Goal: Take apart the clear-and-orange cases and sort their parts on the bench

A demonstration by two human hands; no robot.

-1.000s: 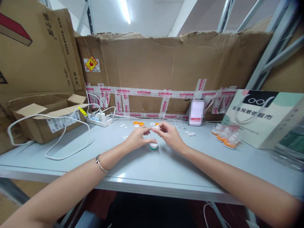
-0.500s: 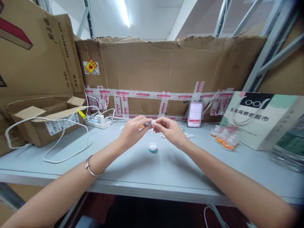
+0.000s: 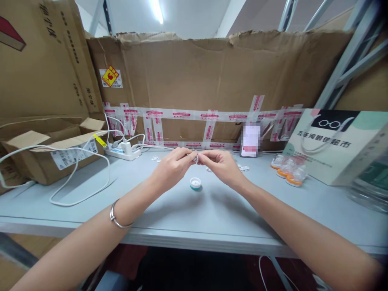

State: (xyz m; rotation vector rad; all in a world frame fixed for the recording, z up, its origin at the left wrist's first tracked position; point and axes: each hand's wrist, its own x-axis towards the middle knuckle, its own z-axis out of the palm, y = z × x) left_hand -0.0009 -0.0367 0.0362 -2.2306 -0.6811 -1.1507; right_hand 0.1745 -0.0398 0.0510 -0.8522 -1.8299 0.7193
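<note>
Between the fingertips of both hands is a small white perforated plastic piece (image 3: 196,159), mostly covered by the fingers. My left hand (image 3: 175,165) pinches it from the left, thumb and index finger closed. From the other side my right hand (image 3: 218,165) grips the same piece, its fingers also closed. Below the hands, a round white cap with a green base (image 3: 195,184) stands on the table (image 3: 188,218), touched by neither hand. Small white plastic parts (image 3: 243,168) lie just beyond my right hand, and a few small white pieces (image 3: 155,158) lie behind my left.
Clear-topped pieces with orange bases (image 3: 289,170) stand at the right, before a paper bag (image 3: 327,147) and a large clear bottle (image 3: 371,182). A phone (image 3: 250,139) leans on the cardboard at the back. At left are a power strip (image 3: 124,151), a white cable (image 3: 80,204) and an open carton (image 3: 54,157).
Both hands came together and lifted off the cap, which stays on the table. My left hand, loosely spread before, now pinches the white piece with my right. The view shifted slightly.
</note>
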